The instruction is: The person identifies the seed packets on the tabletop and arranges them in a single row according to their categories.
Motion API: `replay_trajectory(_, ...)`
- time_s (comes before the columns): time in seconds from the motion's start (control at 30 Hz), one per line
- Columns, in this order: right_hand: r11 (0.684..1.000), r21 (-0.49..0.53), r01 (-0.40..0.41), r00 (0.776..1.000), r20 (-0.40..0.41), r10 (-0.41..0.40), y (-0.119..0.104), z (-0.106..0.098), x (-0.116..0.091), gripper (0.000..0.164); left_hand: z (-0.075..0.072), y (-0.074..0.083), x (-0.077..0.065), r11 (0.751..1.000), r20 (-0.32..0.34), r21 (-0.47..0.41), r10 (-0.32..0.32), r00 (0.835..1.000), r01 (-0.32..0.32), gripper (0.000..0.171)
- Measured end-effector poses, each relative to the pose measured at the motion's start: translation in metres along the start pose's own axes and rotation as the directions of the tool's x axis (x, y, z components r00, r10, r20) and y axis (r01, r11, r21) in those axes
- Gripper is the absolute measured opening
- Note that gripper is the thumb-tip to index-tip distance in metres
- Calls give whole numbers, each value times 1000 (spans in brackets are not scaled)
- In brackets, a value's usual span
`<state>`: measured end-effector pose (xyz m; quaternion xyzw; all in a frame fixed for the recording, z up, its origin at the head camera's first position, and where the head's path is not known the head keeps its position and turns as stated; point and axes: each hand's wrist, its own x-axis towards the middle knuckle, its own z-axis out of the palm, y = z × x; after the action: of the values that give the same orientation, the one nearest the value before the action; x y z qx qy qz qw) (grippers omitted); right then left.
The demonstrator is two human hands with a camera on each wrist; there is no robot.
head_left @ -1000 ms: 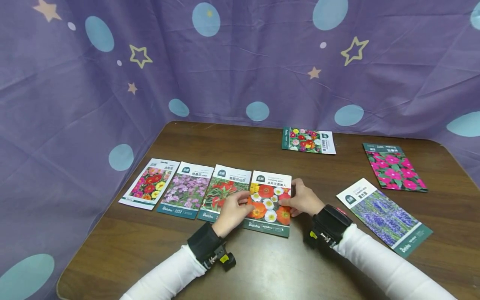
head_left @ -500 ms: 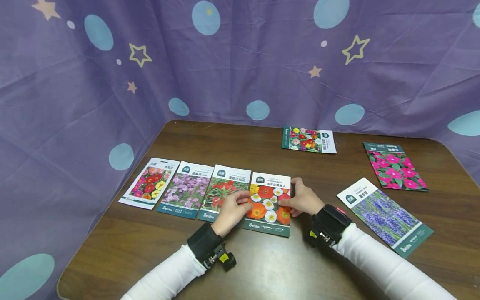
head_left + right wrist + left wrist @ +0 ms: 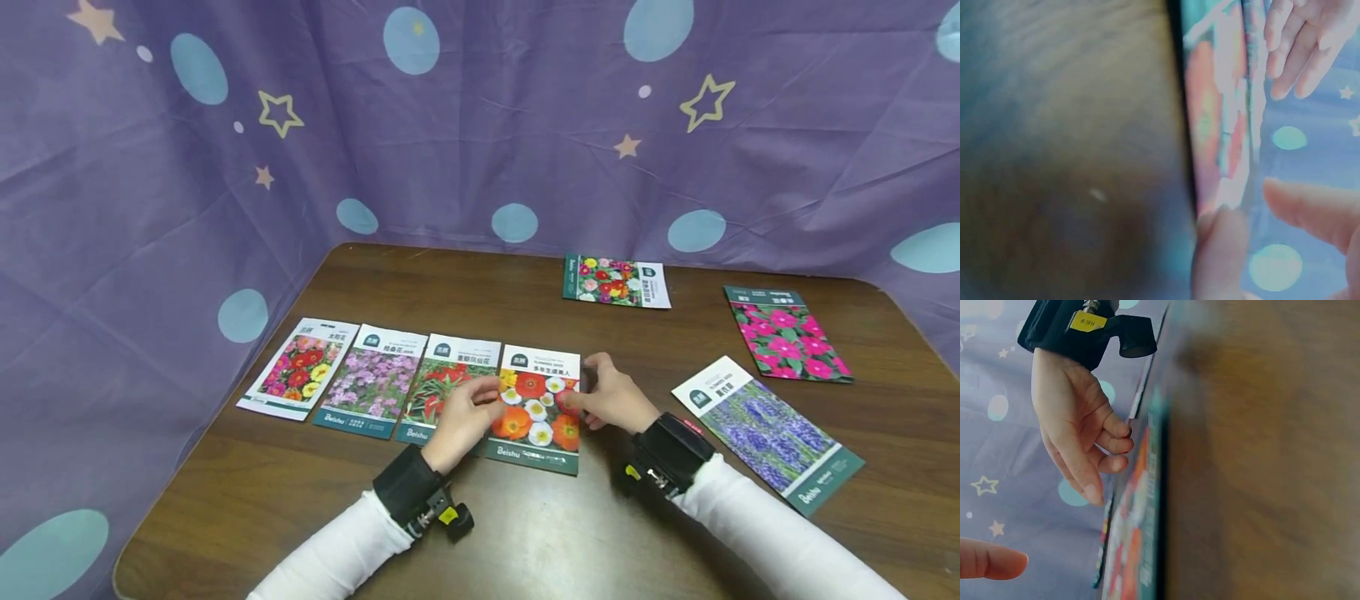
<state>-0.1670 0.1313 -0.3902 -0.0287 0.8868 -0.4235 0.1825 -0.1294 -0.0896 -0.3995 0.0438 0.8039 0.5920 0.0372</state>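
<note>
In the head view, a seed packet with orange, red and white poppies [image 3: 536,412] lies flat on the table, last at the right of a row. My left hand [image 3: 462,417] is over its left edge, beside the seed packet with red flowers and green leaves [image 3: 442,379]. The left fingers look loosely bent, and the left wrist view shows a fingertip [image 3: 1007,561] raised off the packet. My right hand [image 3: 617,398] is at the right edge. In the right wrist view one finger [image 3: 1219,256] meets the packet's edge and another [image 3: 1310,206] is lifted away.
Further left in the row lie a purple-flower packet [image 3: 371,382] and a mixed red and yellow packet [image 3: 302,367]. To the right are a lavender packet [image 3: 772,433] and a pink-flower packet [image 3: 791,340]. A colourful packet [image 3: 611,281] lies sideways near the purple curtain [image 3: 465,125].
The poppy packet has slid slightly toward me and left, its top edge now nearer the row's line. My right hand and wrist have shifted slightly right. The left hand has barely moved.
</note>
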Motion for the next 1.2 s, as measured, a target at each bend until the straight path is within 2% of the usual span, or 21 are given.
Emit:
replay_trajectory(0.13, 986, -121, 116, 987, -99, -128, -1, -11, -12, 56, 8, 12, 7, 997, 43, 42, 58, 997, -60, 48)
replay_trajectory(0.3, 947, -239, 214, 941, -210, -265, 2, -30, -30, 60, 25, 37, 23, 974, 158, 175, 118, 980, -145, 58)
replay_trajectory(0.4, 935, -288, 208, 927, -246, -282, 10, -44, -39, 68, 38, 51, 36, 941, 225, 277, 133, 965, -194, 63)
replay_trajectory(0.5, 927, -330, 181, 916, -286, -281, 24, -59, -47, 72, 57, 64, 52, 885, 286, 395, 136, 949, -246, 67)
replay_trajectory(0.63, 926, -360, 112, 910, -338, -241, 51, -81, -58, 74, 86, 75, 70, 817, 341, 495, 130, 931, -296, 70)
replay_trajectory(0.73, 932, -357, 54, 919, -348, -186, 72, -96, -68, 79, 108, 77, 81, 784, 382, 528, 123, 916, -326, 70)
replay_trajectory(0.87, 939, -343, -34, 935, -343, -91, 99, -116, -84, 84, 135, 78, 88, 752, 440, 553, 102, 892, -359, 71)
replay_trajectory(0.97, 941, -322, -107, 940, -341, -9, 116, -128, -95, 87, 152, 81, 89, 744, 471, 564, 66, 879, -359, 70)
replay_trajectory(1.1, 925, -300, -232, 935, -331, 127, 136, -139, -107, 93, 171, 84, 90, 723, 495, 592, 23, 869, -357, 69)
replay_trajectory(1.2, 899, -285, -332, 917, -321, 237, 152, -145, -112, 98, 185, 83, 92, 693, 504, 620, 9, 864, -369, 68)
